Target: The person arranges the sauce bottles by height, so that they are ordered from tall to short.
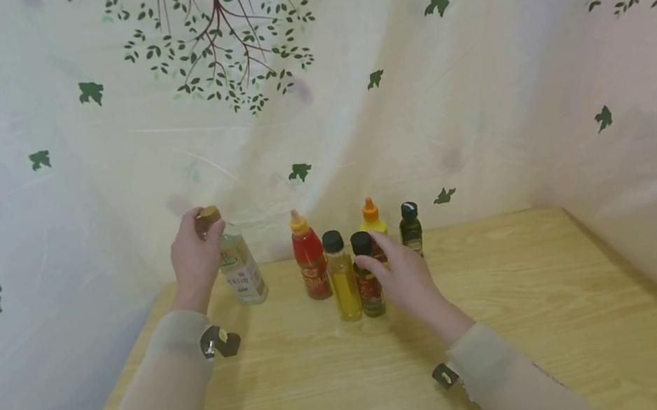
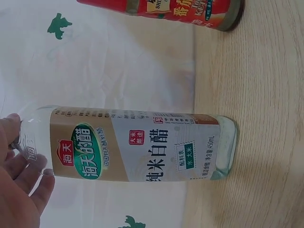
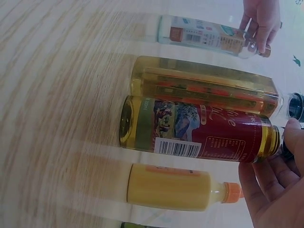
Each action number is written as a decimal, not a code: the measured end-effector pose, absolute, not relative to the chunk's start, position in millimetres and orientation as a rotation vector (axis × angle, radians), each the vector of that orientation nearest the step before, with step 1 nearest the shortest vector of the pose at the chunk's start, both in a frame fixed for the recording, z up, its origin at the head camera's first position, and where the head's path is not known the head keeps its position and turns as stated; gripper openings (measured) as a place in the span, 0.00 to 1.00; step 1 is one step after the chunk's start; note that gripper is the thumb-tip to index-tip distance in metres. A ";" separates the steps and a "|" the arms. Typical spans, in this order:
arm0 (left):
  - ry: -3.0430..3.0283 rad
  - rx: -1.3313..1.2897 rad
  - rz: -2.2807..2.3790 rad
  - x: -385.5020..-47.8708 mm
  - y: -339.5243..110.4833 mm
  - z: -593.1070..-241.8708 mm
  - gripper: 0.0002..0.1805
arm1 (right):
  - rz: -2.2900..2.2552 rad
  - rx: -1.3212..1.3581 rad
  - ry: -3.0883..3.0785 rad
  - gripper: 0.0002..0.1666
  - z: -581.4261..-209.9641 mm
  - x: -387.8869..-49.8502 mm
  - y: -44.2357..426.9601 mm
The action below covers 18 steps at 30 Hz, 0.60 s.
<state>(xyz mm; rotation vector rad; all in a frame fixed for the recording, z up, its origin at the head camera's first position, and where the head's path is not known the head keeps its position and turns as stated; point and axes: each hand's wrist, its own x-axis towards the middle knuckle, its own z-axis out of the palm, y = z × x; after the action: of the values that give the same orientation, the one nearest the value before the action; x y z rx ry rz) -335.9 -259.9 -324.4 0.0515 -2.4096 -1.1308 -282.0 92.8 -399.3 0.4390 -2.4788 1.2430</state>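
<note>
At the left of the wooden table [image 1: 538, 287], the left hand [image 1: 196, 256] is gripping the white rice vinegar bottle [image 1: 243, 274] around its top. Centrally, the yellow oil bottle [image 1: 346, 293] is standing just beside the olive oil bottle [image 1: 370, 296], whose neck the right hand [image 1: 405, 275] is holding; keeping it upright should be preventing knocks.

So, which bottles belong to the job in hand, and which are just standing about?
Likely part of the job:
clear bottle, held near its cap by the left hand
maroon-labelled bottle, held near its cap by the right hand

Apparently standing by, held by neither hand:
red squeeze bottle
dark-capped golden bottle
orange-capped yellow bottle
dark green bottle
</note>
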 end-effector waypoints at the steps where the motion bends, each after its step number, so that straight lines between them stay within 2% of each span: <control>1: -2.405 0.052 -1.146 -335.5 -260.5 -324.9 0.36 | 1.239 0.441 -2.479 0.26 -399.5 -282.1 92.8; 9: -2.337 0.095 -1.143 -327.3 -260.1 -323.4 0.43 | 1.229 0.426 -2.499 0.27 -399.7 -283.6 92.2; 18: -2.216 0.127 -1.165 -312.0 -246.6 -323.3 0.42 | 1.230 0.425 -2.495 0.26 -399.6 -282.5 93.6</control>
<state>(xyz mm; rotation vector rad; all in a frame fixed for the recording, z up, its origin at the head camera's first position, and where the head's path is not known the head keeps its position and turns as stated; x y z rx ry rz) -312.0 -246.6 -323.3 0.1266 -2.2164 -1.1654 -282.5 93.6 -399.6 0.4254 -2.4946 1.2295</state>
